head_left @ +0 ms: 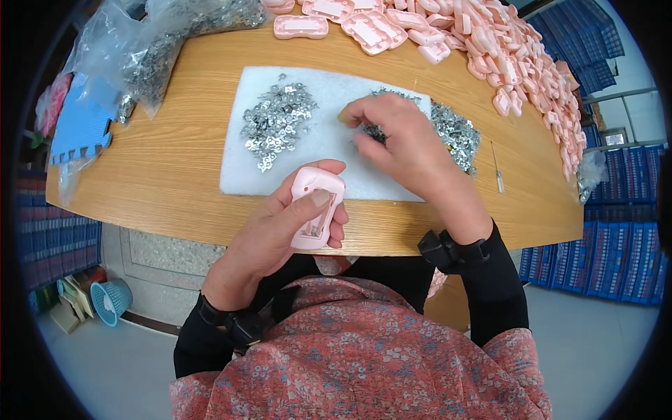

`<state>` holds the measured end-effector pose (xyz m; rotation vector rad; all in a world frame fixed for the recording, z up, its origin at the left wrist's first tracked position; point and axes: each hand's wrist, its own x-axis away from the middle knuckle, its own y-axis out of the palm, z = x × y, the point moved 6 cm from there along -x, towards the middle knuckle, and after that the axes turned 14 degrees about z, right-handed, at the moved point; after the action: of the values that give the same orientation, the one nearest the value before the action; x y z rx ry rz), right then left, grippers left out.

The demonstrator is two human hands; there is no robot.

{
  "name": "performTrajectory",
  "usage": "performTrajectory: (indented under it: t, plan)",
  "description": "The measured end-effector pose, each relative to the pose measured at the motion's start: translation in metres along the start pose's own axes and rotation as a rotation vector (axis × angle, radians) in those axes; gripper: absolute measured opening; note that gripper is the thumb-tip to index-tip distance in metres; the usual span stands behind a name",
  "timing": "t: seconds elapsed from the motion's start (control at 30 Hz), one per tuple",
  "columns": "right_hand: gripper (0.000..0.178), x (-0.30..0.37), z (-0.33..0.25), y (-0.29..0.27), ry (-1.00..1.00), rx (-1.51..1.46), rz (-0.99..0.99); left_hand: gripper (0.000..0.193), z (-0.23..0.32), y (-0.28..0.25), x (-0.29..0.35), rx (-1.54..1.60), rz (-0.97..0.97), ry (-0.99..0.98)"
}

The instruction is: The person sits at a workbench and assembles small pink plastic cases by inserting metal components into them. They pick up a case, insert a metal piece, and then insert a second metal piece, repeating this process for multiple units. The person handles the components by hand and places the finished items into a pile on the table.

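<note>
My left hand (269,220) grips a pale pink plastic housing (302,236) in front of the table's near edge. My thumb presses into the housing's rectangular battery compartment, where small metal parts show at the lower end. Over the right part of a white foam sheet (336,168), my right hand (402,140) hovers with thumb and forefinger apart. Nothing shows between those two fingertips; the other fingers are curled and partly hidden. Beneath and beside it lies a heap of small silvery metal contact pieces (458,140). Another heap of metal contact pieces (280,119) spreads across the sheet's left half.
Many pink housings (504,59) are heaped along the table's far right. A small screwdriver (498,171) lies right of the foam sheet. Clear bags of metal pieces (150,63) and a blue foam mat (82,122) occupy the left. Blue crates (595,259) stand beyond the table.
</note>
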<state>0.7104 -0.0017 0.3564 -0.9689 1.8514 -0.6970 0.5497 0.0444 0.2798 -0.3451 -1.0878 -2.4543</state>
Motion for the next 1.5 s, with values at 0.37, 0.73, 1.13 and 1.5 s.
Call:
performTrajectory:
  t: [0.37,0.73,1.13,1.5]
  plan:
    - [0.02,-0.008,0.005,0.003,-0.105,0.213,0.011,0.054,-0.001,0.001,-0.001,0.02,-0.019,0.011]
    - [0.018,-0.003,-0.015,-0.006,0.058,-0.161,0.059,0.052,0.023,-0.002,-0.012,0.027,0.266,0.18]
    - [0.018,0.018,-0.037,-0.02,0.125,-0.243,0.114,0.05,0.028,0.006,-0.026,-0.045,0.295,0.337]
    - [0.024,0.045,-0.004,0.004,0.778,-0.876,0.024,0.046,0.025,0.016,-0.023,-0.175,0.263,0.397]
